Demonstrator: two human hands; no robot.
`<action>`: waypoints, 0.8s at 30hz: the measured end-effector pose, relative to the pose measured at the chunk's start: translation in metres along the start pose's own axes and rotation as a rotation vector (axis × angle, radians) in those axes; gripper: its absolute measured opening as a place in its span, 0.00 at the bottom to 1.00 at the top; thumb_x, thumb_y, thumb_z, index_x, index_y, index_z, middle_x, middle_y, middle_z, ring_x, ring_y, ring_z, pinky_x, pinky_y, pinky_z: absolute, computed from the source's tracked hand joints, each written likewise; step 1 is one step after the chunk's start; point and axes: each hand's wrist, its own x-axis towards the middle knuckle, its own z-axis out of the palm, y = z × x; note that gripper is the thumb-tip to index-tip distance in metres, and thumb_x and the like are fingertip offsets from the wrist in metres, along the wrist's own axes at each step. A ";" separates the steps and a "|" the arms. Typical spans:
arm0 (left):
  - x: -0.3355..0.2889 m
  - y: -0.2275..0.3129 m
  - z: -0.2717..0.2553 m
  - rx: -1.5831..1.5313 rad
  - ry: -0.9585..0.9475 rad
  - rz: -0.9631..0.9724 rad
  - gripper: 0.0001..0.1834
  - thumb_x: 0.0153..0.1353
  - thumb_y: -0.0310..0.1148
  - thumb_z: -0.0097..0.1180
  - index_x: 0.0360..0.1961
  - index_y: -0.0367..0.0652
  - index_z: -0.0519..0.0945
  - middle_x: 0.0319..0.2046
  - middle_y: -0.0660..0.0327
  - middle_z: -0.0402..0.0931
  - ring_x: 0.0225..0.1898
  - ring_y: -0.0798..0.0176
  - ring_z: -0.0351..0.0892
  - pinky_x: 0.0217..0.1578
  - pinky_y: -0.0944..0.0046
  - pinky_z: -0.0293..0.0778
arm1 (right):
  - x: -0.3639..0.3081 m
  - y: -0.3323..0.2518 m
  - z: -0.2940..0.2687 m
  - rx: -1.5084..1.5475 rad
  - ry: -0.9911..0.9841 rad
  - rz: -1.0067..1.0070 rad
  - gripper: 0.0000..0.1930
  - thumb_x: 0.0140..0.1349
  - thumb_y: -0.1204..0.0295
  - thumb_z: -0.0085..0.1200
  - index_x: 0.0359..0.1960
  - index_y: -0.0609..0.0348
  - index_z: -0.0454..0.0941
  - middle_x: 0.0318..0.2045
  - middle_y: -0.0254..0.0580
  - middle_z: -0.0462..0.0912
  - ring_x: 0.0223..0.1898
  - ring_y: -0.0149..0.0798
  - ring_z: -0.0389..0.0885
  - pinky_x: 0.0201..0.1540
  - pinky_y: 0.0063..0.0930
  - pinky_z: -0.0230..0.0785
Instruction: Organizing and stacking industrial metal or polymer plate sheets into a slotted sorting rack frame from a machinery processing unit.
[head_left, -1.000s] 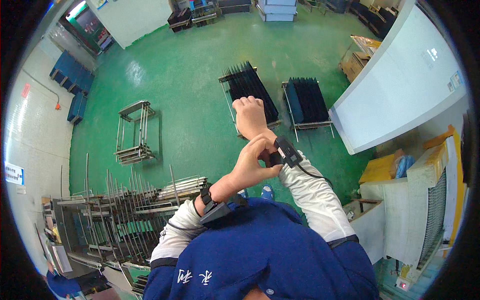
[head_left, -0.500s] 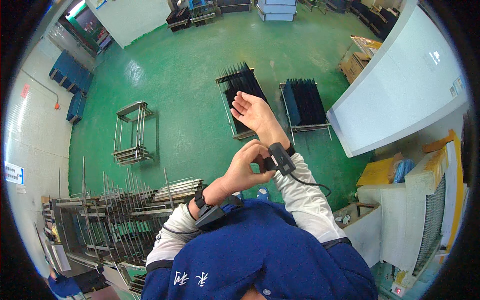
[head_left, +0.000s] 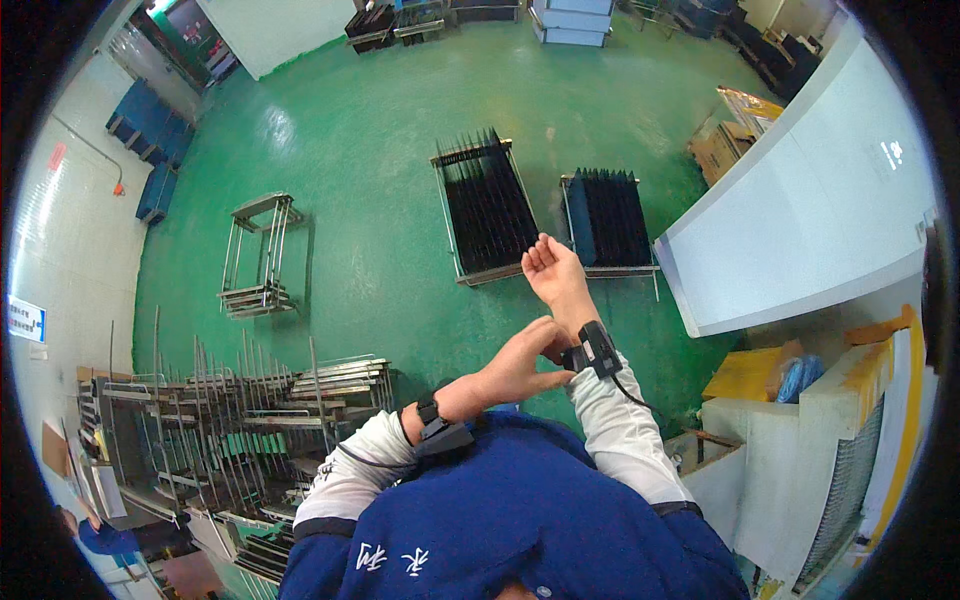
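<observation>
My left hand (head_left: 525, 362) reaches across to my right wrist. Its thumb and fingers close round the black strap (head_left: 574, 359) there, beside a small black box (head_left: 598, 350) with a cable running up the sleeve. My right hand (head_left: 556, 277) is held out past it, palm turned up, fingers slightly curled and apart, with nothing in it. Another black strap (head_left: 428, 410) and box (head_left: 443, 439) sit on my left wrist. Beyond my right hand, two metal racks of dark upright panels, a longer rack (head_left: 487, 210) and a shorter one (head_left: 610, 220), stand on the floor.
A bare metal frame (head_left: 258, 255) stands on the green floor to the left. Many metal racks (head_left: 250, 420) crowd the near left, with a person (head_left: 105, 538) beyond. A large white panel (head_left: 800, 200), cartons (head_left: 718, 150) and a white bin (head_left: 705, 470) line the right.
Both hands have moved right and closer to my body, the left still at the right wrist. The right hand's fingers have curled a little. The whole view has shifted slightly.
</observation>
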 end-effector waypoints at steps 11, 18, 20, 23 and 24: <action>0.087 -0.031 -0.005 -0.085 -0.110 0.015 0.08 0.47 0.24 0.60 0.24 0.36 0.72 0.22 0.59 0.71 0.26 0.63 0.72 0.29 0.65 0.68 | 0.037 -0.011 -0.056 -0.357 0.194 -0.115 0.08 0.61 0.68 0.48 0.35 0.60 0.73 0.23 0.38 0.76 0.24 0.34 0.74 0.29 0.32 0.71; 0.149 -0.110 -0.050 -0.182 -0.243 -0.204 0.07 0.52 0.28 0.58 0.24 0.37 0.73 0.22 0.64 0.72 0.26 0.70 0.71 0.28 0.70 0.68 | 0.094 -0.090 -0.061 -0.077 0.269 -0.021 0.07 0.60 0.69 0.50 0.33 0.58 0.76 0.24 0.36 0.76 0.28 0.35 0.75 0.37 0.32 0.71; 0.179 -0.131 -0.062 -0.423 -0.109 -0.529 0.06 0.55 0.30 0.55 0.26 0.39 0.74 0.24 0.65 0.74 0.26 0.71 0.73 0.29 0.71 0.70 | 0.110 -0.117 -0.063 -0.067 0.311 -0.045 0.07 0.60 0.69 0.50 0.34 0.59 0.76 0.24 0.36 0.76 0.28 0.36 0.75 0.37 0.33 0.71; 0.230 -0.184 -0.082 -1.072 0.278 -0.724 0.08 0.57 0.32 0.54 0.24 0.41 0.72 0.22 0.63 0.71 0.25 0.67 0.72 0.28 0.67 0.72 | 0.128 -0.138 -0.062 -0.057 0.328 -0.081 0.08 0.60 0.68 0.50 0.34 0.59 0.76 0.24 0.36 0.76 0.28 0.36 0.75 0.36 0.33 0.72; 0.248 -0.199 -0.088 -1.065 0.277 -0.741 0.08 0.57 0.32 0.54 0.24 0.41 0.72 0.22 0.63 0.71 0.25 0.67 0.72 0.28 0.67 0.72 | 0.133 -0.143 -0.057 -0.080 0.352 -0.098 0.08 0.60 0.68 0.50 0.34 0.59 0.76 0.24 0.36 0.76 0.27 0.36 0.75 0.35 0.34 0.72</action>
